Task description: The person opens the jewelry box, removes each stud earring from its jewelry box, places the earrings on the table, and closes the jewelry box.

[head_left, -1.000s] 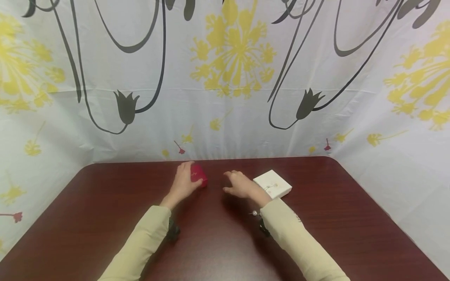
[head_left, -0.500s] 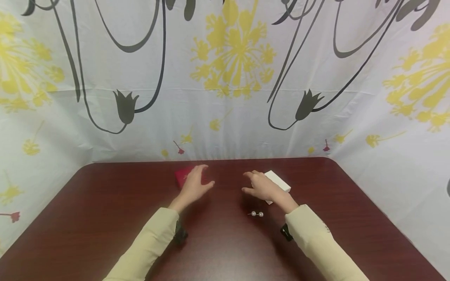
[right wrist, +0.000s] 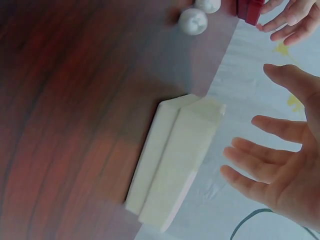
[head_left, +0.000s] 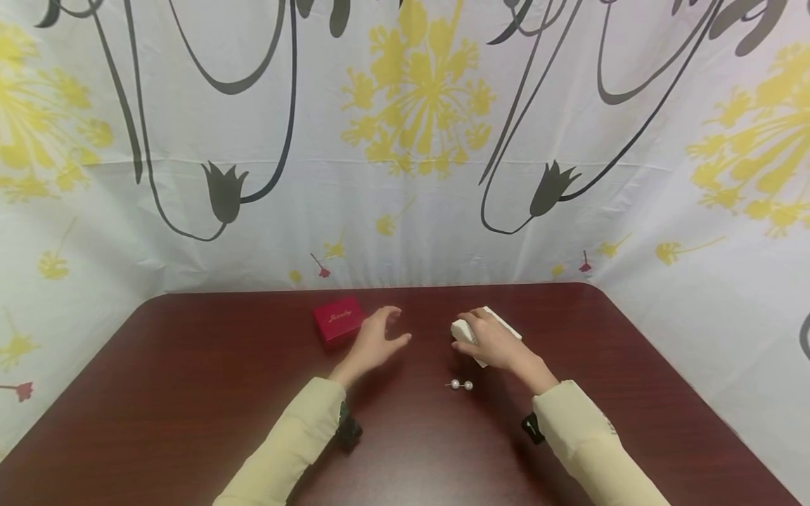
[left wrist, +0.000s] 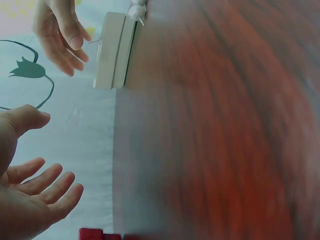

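Nearest the body, two pearls (head_left: 462, 385) are seen on the table (head_left: 405, 436), just short of the right hand (head_left: 493, 342) and to its left; they could be rolled away if brushed by the palm or wrist. The right hand is held half open above the white box (right wrist: 175, 165), fingers parted, nothing gripped; in the right wrist view no contact is shown. If only the part above the box's seam were pinched, a lid could be pulled loose. The left hand (head_left: 373, 344) is spread, with nothing held. The red box (head_left: 338, 318), just beyond it and leftward, could be knocked askew by a leftward sweep.
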### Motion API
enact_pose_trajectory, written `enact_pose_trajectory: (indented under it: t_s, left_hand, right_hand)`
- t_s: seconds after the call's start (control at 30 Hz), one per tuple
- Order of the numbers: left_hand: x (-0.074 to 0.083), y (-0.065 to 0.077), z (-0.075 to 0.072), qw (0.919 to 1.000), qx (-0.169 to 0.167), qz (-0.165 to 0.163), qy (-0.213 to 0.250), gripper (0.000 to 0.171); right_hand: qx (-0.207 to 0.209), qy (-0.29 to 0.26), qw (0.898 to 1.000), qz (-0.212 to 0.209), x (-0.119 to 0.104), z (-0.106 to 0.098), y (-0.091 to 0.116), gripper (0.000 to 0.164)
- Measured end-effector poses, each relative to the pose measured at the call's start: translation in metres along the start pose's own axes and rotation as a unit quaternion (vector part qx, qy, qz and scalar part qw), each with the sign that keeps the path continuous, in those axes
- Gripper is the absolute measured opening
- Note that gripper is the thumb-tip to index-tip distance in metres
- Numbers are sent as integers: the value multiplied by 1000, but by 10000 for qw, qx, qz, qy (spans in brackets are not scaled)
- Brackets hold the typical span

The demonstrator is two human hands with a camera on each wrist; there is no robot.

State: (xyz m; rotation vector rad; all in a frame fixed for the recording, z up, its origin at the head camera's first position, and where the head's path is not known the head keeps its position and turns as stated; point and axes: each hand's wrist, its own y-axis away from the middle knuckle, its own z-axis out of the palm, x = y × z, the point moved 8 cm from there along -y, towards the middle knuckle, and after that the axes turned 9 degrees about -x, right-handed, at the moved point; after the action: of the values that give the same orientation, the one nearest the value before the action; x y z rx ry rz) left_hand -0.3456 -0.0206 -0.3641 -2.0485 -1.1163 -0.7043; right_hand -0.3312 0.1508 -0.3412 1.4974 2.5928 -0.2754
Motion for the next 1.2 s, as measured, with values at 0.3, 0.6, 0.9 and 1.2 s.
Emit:
enact_pose_trajectory:
  t_s: [0.3,0.6,0.9,1.2]
  left_hand:
    - [3,-10,23,9994,-330,94,38,47]
    - [3,-24,43,9970,-718,-258,-165,54]
    - [7,-34,61,9938,-1007,-468,-44,64]
    - [14,-40,78,9881,-1305,-774,-240,82]
  right_hand:
    - [-160,6,9980,606,20,5,7,60]
    - [-211,71,9960,870,31,7,9,69]
    - [-278,-40,9930,1143,39,11,11,83]
    - [-433,-191,9872,1521,50,15,15,92]
